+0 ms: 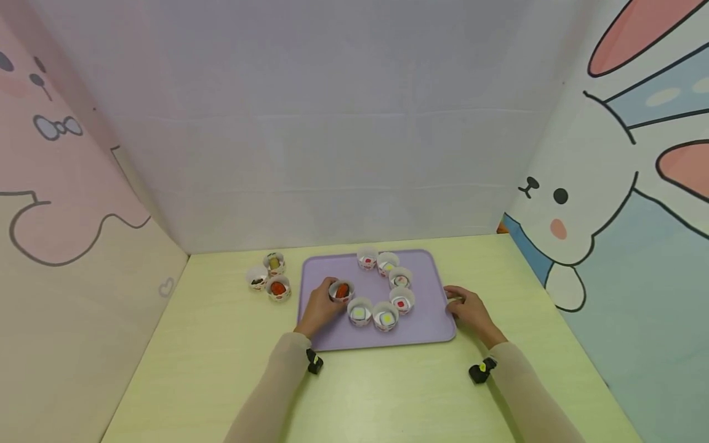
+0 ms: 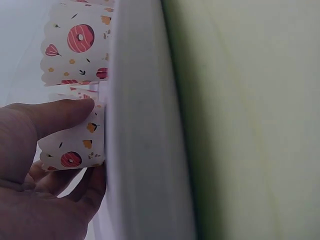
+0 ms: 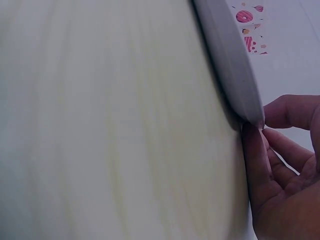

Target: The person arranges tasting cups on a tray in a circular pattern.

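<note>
My left hand [image 1: 320,309] grips a white paper cup [image 2: 70,145] printed with donuts, its thumb on one side and fingers round the other. In the head view an orange-red piece [image 1: 343,291] lies inside this cup, which is at the left part of a lilac tray [image 1: 426,264]. Several similar cups form a curve on the tray, among them a cup with a pale green piece [image 1: 360,312] just right of the held one. At the tray's right edge, my right hand [image 1: 468,309] pinches the rim [image 3: 240,75] between thumb and fingers.
Left of the tray, three more cups stand close together on the pale yellow table [image 1: 221,344]: one with an orange-red piece [image 1: 278,288], one with a yellowish piece [image 1: 274,264], one with dark contents [image 1: 257,279]. A white cloth wall [image 1: 343,154] rises behind.
</note>
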Tool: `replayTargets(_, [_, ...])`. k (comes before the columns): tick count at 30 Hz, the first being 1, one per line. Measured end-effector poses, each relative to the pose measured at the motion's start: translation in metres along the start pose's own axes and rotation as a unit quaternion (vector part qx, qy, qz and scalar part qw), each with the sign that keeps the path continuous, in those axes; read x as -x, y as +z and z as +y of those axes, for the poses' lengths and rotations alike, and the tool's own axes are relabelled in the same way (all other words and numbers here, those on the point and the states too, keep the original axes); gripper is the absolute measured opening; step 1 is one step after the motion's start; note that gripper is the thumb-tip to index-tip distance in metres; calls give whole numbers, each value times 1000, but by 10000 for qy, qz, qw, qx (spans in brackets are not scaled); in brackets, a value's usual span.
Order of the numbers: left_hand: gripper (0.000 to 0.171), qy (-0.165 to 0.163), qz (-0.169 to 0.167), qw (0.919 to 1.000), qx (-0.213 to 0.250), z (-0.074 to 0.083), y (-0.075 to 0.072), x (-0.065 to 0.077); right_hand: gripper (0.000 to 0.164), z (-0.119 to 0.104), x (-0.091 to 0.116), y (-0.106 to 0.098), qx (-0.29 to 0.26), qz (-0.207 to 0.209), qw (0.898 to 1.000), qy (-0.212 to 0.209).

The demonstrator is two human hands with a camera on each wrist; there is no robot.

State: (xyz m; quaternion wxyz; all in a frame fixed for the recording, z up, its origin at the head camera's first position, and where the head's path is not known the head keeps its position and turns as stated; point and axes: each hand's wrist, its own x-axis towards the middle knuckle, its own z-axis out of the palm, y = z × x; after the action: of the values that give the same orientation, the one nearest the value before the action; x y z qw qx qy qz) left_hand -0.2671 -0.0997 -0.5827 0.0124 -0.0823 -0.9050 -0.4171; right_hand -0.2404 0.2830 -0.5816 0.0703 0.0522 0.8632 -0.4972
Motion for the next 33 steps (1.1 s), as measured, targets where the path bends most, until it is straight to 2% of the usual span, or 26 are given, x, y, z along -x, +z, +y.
replayTargets(8, [58,187,-131,9997,18,0,3,-1,54,-2,0,-1,43,9,10000,-65])
replayTargets(18, [56,301,-360,9989,-82,1,1,4,54,0,-2,-1,49,-12,10000,-69])
replayTargets(26, [56,196,-513,9984,110,7,-5,11,54,0,-2,0,95,4,9999,-92])
replayTargets(33, [58,357,-462,9983,84,7,-7,16,54,-1,-2,0,73,19,10000,-16])
